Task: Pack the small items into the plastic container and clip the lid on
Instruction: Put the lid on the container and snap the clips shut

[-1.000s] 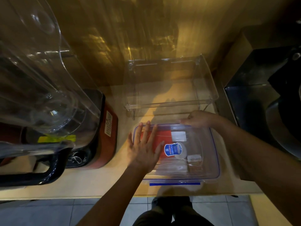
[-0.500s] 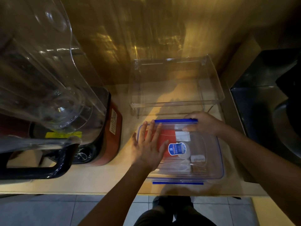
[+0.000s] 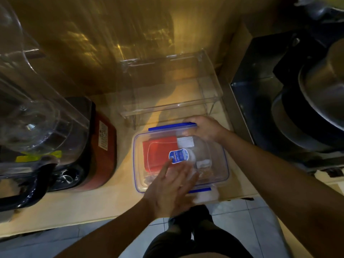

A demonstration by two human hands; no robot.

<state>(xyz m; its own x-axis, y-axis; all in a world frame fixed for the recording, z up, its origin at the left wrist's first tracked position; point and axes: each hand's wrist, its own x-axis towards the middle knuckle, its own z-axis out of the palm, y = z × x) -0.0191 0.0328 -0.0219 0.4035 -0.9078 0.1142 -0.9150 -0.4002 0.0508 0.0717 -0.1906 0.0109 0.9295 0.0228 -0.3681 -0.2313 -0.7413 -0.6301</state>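
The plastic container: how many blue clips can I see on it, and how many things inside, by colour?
Blue clips: 2, far and near
Red items: 1
White items: 2, upper and lower
Blue-and-white label: 1
Total: 6; anything under the left hand is hidden.

Two hands point(image 3: 168, 187) point(image 3: 203, 127), one lidded container point(image 3: 219, 175), one clear rack point(image 3: 171, 108), one blender point(image 3: 46, 127)

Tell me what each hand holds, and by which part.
Right hand grips the container at its far right corner, on the blue clip. Left hand lies flat on the lid near its front edge, grasping nothing.
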